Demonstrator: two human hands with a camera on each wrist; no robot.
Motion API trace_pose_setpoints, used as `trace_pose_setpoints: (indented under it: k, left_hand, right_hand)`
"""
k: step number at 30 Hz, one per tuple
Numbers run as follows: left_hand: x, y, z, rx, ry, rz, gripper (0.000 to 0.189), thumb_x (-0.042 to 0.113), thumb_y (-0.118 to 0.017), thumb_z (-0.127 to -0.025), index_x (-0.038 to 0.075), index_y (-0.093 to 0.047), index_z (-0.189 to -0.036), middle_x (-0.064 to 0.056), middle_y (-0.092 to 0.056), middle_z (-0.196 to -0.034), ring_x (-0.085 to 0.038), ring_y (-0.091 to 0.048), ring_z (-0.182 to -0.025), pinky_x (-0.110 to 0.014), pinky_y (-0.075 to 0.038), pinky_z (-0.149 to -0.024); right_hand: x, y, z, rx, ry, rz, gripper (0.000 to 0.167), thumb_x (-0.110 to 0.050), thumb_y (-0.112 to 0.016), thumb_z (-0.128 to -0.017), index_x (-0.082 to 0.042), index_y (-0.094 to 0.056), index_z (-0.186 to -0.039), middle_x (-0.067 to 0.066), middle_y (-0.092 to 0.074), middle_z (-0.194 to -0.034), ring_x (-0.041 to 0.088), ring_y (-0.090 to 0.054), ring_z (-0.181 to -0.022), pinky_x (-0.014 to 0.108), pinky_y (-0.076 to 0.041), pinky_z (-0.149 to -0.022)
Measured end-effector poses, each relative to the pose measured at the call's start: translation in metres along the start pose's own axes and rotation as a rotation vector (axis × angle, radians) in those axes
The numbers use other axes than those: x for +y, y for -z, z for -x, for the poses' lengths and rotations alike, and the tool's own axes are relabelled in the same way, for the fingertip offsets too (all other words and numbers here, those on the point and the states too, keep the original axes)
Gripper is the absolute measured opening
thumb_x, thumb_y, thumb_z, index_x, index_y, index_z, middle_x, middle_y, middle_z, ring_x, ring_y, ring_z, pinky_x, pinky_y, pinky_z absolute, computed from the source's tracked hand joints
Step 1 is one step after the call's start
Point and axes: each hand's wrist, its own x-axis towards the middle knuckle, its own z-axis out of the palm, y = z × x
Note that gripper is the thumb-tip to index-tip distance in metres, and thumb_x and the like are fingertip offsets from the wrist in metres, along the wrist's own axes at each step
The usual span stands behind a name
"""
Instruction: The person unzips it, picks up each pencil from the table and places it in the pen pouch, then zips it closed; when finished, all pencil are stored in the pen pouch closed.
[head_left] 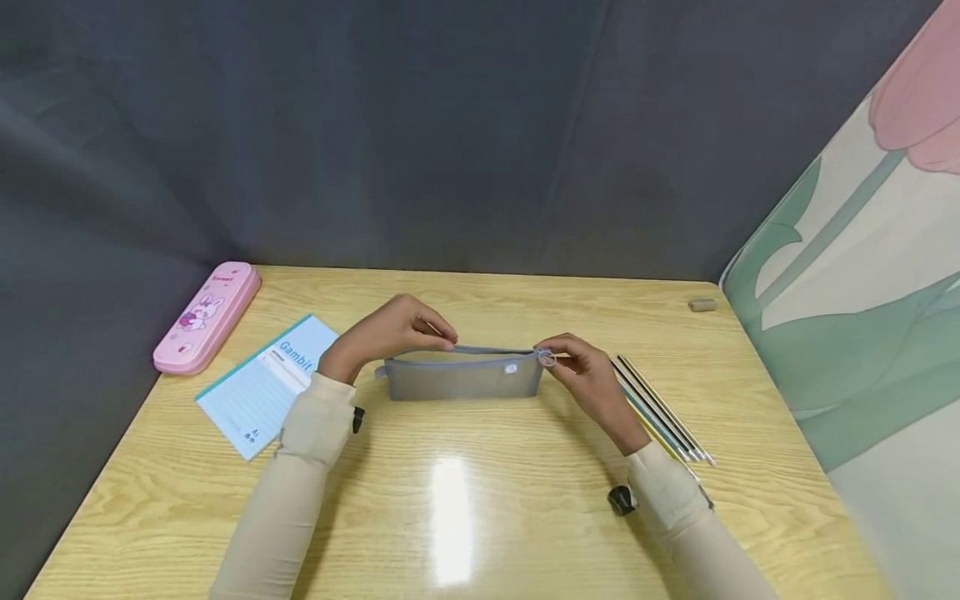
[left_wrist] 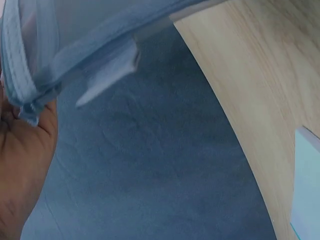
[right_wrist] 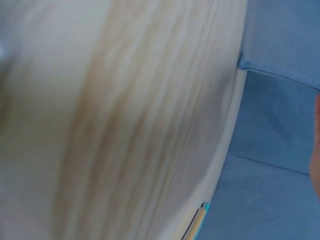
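Observation:
A translucent grey-blue zip pencil pouch (head_left: pixel 465 381) stands upright on its long base in the middle of the table. Its two top edges are apart, leaving a narrow gap. My left hand (head_left: pixel 401 327) pinches the back top edge between thumb and fingers. At the pouch's right end, my right hand (head_left: pixel 588 377) pinches the top corner beside a small ring (head_left: pixel 547 358). In the left wrist view, the pouch (left_wrist: pixel 110 45) crosses above the left palm (left_wrist: pixel 27 165). Only a sliver of the right hand (right_wrist: pixel 315 165) shows in the right wrist view, below the pouch corner (right_wrist: pixel 285 35).
Several pencils (head_left: pixel 660 408) lie just right of the right hand. A blue-and-white notebook (head_left: pixel 262 392) lies left of the left forearm, with a pink pencil case (head_left: pixel 207 318) beyond it. A small brownish piece (head_left: pixel 702 305) sits at the back right. Dark cloth (head_left: pixel 480 133) hangs behind.

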Motion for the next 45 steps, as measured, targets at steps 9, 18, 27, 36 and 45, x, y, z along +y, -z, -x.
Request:
trace_pose_setpoints:
  k: [9,18,27,36,45]
  left_hand:
    - [-0.003,-0.002,-0.003,-0.020,0.003,-0.042,0.017,0.011,-0.079,-0.101,0.004,-0.085,-0.116,-0.009,-0.081,-0.115,-0.023,-0.078,-0.104,-0.043,-0.061,-0.096]
    - [-0.005,-0.002,-0.002,-0.012,0.006,-0.054,0.014,0.009,-0.078,-0.102,0.004,-0.086,-0.112,-0.008,-0.082,-0.110,-0.021,-0.079,-0.099,-0.042,-0.063,-0.093]
    - [-0.005,-0.002,0.000,-0.007,0.003,-0.059,0.013,0.008,-0.078,-0.101,0.003,-0.086,-0.111,-0.009,-0.082,-0.109,-0.022,-0.079,-0.098,-0.041,-0.063,-0.091]
    - [-0.007,-0.003,0.003,0.005,0.001,-0.052,0.013,0.007,-0.077,-0.102,0.003,-0.086,-0.111,-0.009,-0.082,-0.108,-0.022,-0.079,-0.096,-0.042,-0.063,-0.090]
    - [-0.003,-0.013,0.006,0.033,0.018,-0.037,0.013,0.008,-0.076,-0.103,0.003,-0.086,-0.109,-0.008,-0.082,-0.105,-0.025,-0.076,-0.086,-0.037,-0.060,-0.080]
  right_hand:
    - [-0.001,-0.003,-0.002,0.002,0.010,0.001,0.018,-0.002,-0.071,-0.105,0.000,-0.077,-0.122,0.015,-0.072,-0.120,0.014,-0.070,-0.108,0.021,-0.058,-0.092]
    - [-0.001,-0.006,-0.006,0.000,0.013,0.004,0.019,-0.001,-0.070,-0.105,0.000,-0.076,-0.123,0.016,-0.071,-0.121,0.010,-0.069,-0.109,0.021,-0.058,-0.093]
    - [0.000,-0.007,-0.007,-0.001,-0.001,-0.006,0.020,-0.001,-0.069,-0.106,0.000,-0.076,-0.124,0.015,-0.071,-0.121,0.007,-0.070,-0.108,0.022,-0.058,-0.094]
    - [-0.010,-0.014,0.006,0.293,0.001,-0.127,0.025,0.005,-0.072,-0.102,0.009,-0.073,-0.127,0.018,-0.072,-0.122,0.009,-0.070,-0.112,0.022,-0.057,-0.097]
    - [-0.055,-0.077,0.063,0.595,-0.332,-0.546,0.025,0.010,-0.068,-0.102,0.015,-0.067,-0.127,0.007,-0.076,-0.113,0.013,-0.074,-0.106,0.027,-0.057,-0.101]
